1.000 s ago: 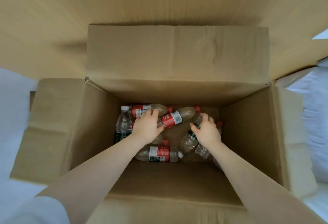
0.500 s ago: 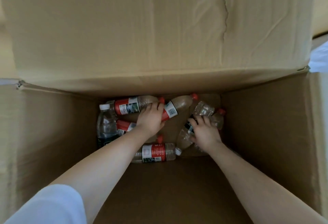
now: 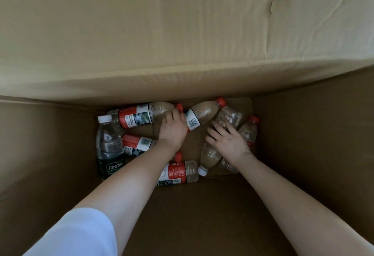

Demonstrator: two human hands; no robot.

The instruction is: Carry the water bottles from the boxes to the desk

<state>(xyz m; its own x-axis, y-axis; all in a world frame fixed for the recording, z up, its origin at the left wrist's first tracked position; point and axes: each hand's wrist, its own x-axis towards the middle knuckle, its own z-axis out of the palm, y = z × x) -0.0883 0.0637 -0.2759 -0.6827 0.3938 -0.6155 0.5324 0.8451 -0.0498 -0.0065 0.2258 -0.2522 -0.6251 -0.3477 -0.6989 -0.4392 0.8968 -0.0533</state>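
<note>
Where the left hand [image 3: 173, 132] grips a bottle [image 3: 204, 112], box floor [image 3: 194, 146] lies bare.

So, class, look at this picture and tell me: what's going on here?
A person is reaching into a deep cardboard box, both arms down among water bottles lying on its floor. The left hand is curled over the spot where two red-capped bottles meet; which one it holds is unclear. The right hand lies with fingers spread on a clear white-capped bottle. Nothing is lifted yet.
</note>
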